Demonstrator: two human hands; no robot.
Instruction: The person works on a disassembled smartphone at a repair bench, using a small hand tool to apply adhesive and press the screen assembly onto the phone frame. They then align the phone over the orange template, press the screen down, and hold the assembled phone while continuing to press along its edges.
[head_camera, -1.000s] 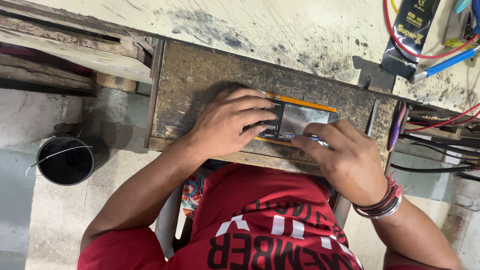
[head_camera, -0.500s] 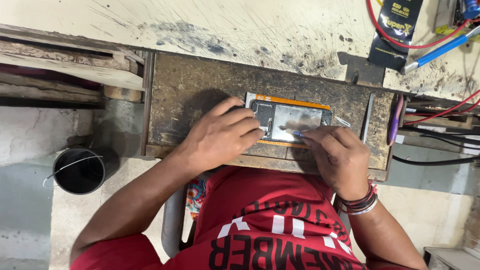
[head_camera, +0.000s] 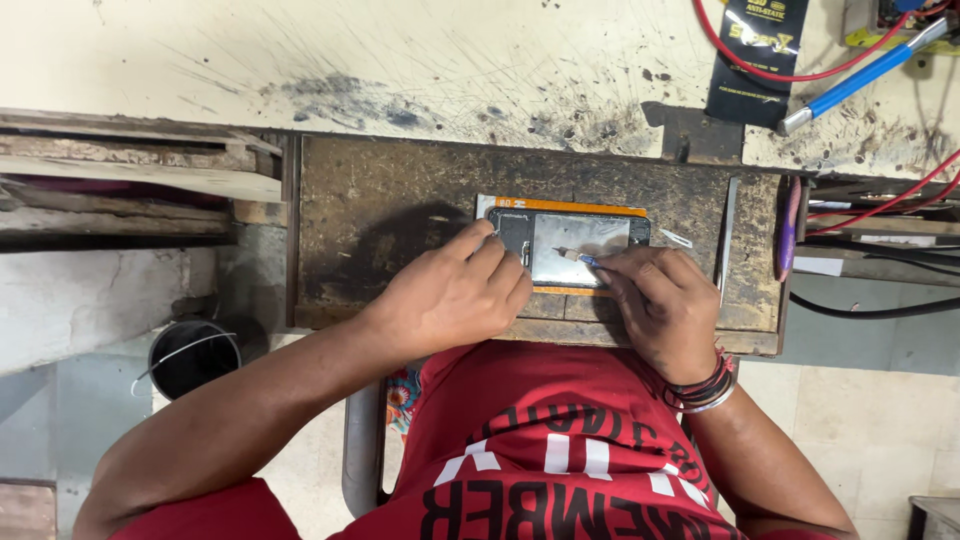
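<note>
Head view: the left hand (head_camera: 455, 295) lies knuckles up at centre frame, fingers curled, its fingertips pressing the left end of an opened phone (head_camera: 568, 245) to steady it; it pins the phone down and does not enclose it. The right hand (head_camera: 665, 305), right of centre, is closed in a pinch on a slim tool with a blue collar (head_camera: 578, 257), whose pale tip points left onto the phone's silvery inner plate. The phone lies flat on an orange-edged mat (head_camera: 560, 207) in the middle of a worn brown work board (head_camera: 400, 200), which juts toward the person from a scratched pale bench (head_camera: 400, 60) across the top of the frame. Risks, as judged: the tool tip could skid across the smooth plate if pressed at a slant, marking parts beneath; the phone could pivot, since only one end is held down. At upper right lie red wires (head_camera: 740, 55), a black packet (head_camera: 760, 50) and a blue-handled tool (head_camera: 860, 75), partly cut off by the frame edge. A black pot (head_camera: 195, 355) stands at lower left. The exact contact point of the tip, and the phone's lower edge beneath both hands, cannot be made out.
</note>
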